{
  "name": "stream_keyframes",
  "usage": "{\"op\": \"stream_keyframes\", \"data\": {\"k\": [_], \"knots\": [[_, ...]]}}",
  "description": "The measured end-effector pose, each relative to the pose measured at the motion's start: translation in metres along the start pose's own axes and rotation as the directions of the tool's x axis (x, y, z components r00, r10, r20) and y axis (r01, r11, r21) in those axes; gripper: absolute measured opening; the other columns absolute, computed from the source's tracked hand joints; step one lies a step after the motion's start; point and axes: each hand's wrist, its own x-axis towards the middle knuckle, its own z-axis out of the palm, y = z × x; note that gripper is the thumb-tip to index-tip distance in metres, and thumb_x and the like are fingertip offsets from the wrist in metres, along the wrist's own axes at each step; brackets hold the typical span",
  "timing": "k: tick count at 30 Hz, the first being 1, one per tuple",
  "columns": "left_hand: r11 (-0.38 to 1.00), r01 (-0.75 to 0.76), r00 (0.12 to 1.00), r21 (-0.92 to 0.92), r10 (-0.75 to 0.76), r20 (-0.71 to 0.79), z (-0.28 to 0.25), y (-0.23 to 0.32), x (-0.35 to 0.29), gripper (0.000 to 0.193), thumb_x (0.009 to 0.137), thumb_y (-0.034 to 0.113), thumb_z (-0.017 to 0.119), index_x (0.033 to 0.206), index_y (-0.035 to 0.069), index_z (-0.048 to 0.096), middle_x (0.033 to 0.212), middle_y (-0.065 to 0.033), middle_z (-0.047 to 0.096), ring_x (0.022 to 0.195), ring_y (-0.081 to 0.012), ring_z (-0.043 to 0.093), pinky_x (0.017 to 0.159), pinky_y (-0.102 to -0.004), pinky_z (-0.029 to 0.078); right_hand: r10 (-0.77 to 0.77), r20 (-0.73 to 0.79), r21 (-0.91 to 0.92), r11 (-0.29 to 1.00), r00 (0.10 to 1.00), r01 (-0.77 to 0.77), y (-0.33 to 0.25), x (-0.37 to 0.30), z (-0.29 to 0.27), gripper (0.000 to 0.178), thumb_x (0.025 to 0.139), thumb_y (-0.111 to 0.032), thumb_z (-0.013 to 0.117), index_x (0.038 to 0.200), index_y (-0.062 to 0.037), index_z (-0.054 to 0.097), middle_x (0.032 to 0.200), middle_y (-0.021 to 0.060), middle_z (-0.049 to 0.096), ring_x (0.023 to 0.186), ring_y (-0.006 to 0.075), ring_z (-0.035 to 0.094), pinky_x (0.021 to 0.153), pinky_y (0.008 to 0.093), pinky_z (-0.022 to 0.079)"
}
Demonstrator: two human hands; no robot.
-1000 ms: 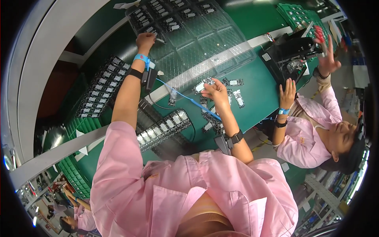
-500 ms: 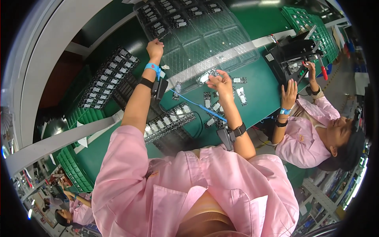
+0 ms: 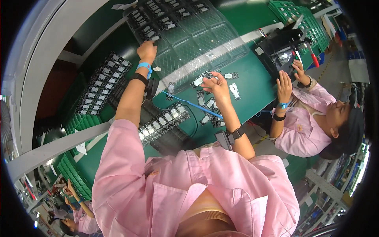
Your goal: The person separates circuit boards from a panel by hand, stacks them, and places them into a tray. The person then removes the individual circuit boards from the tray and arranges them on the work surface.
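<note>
The right hand (image 3: 217,87) is partly closed, gripping a circuit board (image 3: 200,80) between thumb and fingers at the near edge of the clear tray (image 3: 221,36). This hold leaves most of the board's face uncovered. The left hand (image 3: 147,51) is curled at the tray's left side, beside seated boards (image 3: 148,32); whether it grips one cannot be determined. The tray lies flat, its pockets apparently serving to keep boards grouped. Loose boards (image 3: 235,91) lie on the tabletop (image 3: 252,85) near the right hand, presumably for short reach.
</note>
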Motion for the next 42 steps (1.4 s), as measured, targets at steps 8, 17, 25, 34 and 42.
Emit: {"op": "stream_keyframes", "data": {"k": [8, 17, 25, 34, 42], "knots": [[0.672, 0.009, 0.921, -0.741, 0.283, 0.268, -0.057, 0.066, -0.018, 0.026, 0.075, 0.022, 0.057, 0.095, 0.005, 0.059, 0.087, -0.0075, 0.062, 0.078, -0.0170, 0.059, 0.066, -0.0277, 0.045, -0.185, 0.113, -0.110, 0.974, 0.976, 0.198, -0.022, 0.004, -0.009, 0.039, 0.074, -0.006, 0.060, 0.110, -0.0052, 0.044, 0.074, -0.0017, 0.054, 0.060, 0.0065, 0.049, 0.056, 0.0215, 0.040], [0.616, 0.189, 0.639, -0.764, 0.514, 0.572, -0.132, 0.108, -0.061, 0.021, 0.077, 0.014, 0.057, 0.095, 0.004, 0.059, 0.076, 0.0003, 0.057, 0.065, -0.0054, 0.051, 0.055, -0.0183, 0.042, -0.319, 0.334, -0.262, 0.873, 0.887, 0.412, -0.042, -0.002, 0.007, 0.048, 0.075, -0.012, 0.061, 0.117, -0.0091, 0.040, 0.081, 0.0020, 0.055, 0.061, 0.0052, 0.048, 0.056, 0.0200, 0.041], [0.211, 0.667, 0.739, -0.714, -0.306, 0.600, -0.047, 0.009, -0.011, 0.011, 0.073, 0.007, 0.058, 0.083, 0.005, 0.062, 0.075, -0.0041, 0.060, 0.061, -0.0146, 0.059, 0.047, -0.0199, 0.044, -0.338, 0.596, -0.671, 0.289, 0.729, 0.682, 0.023, -0.026, -0.043, 0.054, 0.064, -0.031, 0.067, 0.110, -0.0082, 0.047, 0.095, 0.0149, 0.055, 0.081, 0.0304, 0.054, 0.070, 0.0379, 0.043], [0.183, 0.559, 0.687, -0.809, -0.649, 0.328, 0.039, -0.019, 0.030, 0.007, 0.073, 0.007, 0.056, 0.074, 0.006, 0.063, 0.071, -0.0053, 0.060, 0.049, -0.0186, 0.058, 0.038, -0.0238, 0.042, -0.006, 0.567, -0.770, 0.350, 0.824, 0.533, 0.043, -0.051, -0.049, 0.021, 0.073, -0.021, 0.059, 0.085, -0.0041, 0.056, 0.073, 0.0119, 0.058, 0.066, 0.0274, 0.055, 0.060, 0.0353, 0.043], [0.751, 0.384, 0.868, -0.537, -0.492, -0.068, 0.029, -0.023, 0.019, 0.019, 0.072, 0.023, 0.060, 0.087, 0.012, 0.062, 0.077, -0.0119, 0.061, 0.059, -0.0202, 0.061, 0.056, -0.0287, 0.047, 0.155, 0.464, -0.711, 0.652, 0.872, 0.262, 0.032, -0.101, -0.104, 0.014, 0.076, -0.015, 0.055, 0.080, -0.0013, 0.056, 0.067, 0.0116, 0.056, 0.062, 0.0228, 0.055, 0.055, 0.0317, 0.041]]}}
